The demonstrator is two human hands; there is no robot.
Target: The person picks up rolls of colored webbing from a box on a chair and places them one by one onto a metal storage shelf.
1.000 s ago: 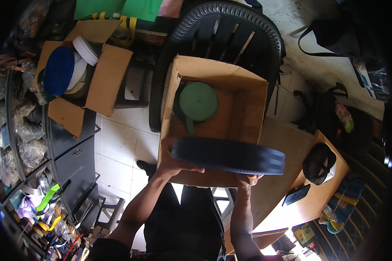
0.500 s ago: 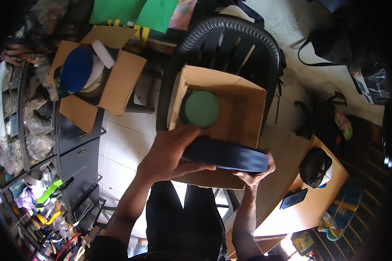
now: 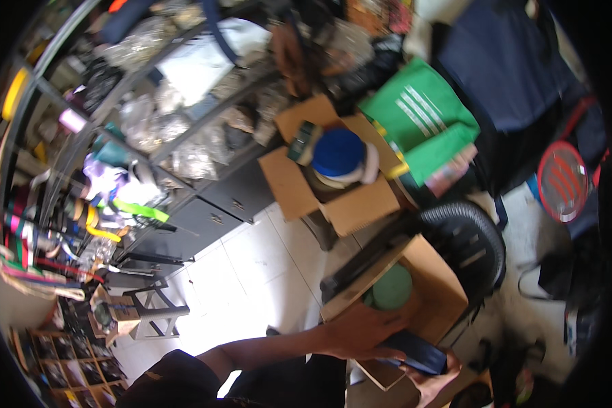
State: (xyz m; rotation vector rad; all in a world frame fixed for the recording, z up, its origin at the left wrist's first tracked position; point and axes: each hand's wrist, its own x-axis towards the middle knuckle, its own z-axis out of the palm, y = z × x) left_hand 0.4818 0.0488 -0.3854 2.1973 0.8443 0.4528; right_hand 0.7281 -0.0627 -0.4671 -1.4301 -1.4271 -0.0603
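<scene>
My left hand [image 3: 360,333] and my right hand [image 3: 439,381] hold a roll of dark blue webbing [image 3: 421,351] between them, low in the right half of the view. The left fingers are closed on its near left side; the right hand grips its other end. Just beyond it stands an open cardboard box [image 3: 449,292] on a black chair [image 3: 491,234]. A round green roll [image 3: 392,287] lies inside that box, beside my left hand. Motion blur softens the fingers.
Another open carton [image 3: 368,212] holds blue and white rolls. Behind it rests a green bag [image 3: 425,115]. Shelves packed with plastic-wrapped goods [image 3: 197,153] line the left, above dark drawers [image 3: 214,211]. A small stool [image 3: 158,309] stands on the tiled floor [image 3: 251,272].
My view has swung left, so the boxes and my hands now appear farther right and lower. The blue roll stays in both hands, by the box with the green roll.
</scene>
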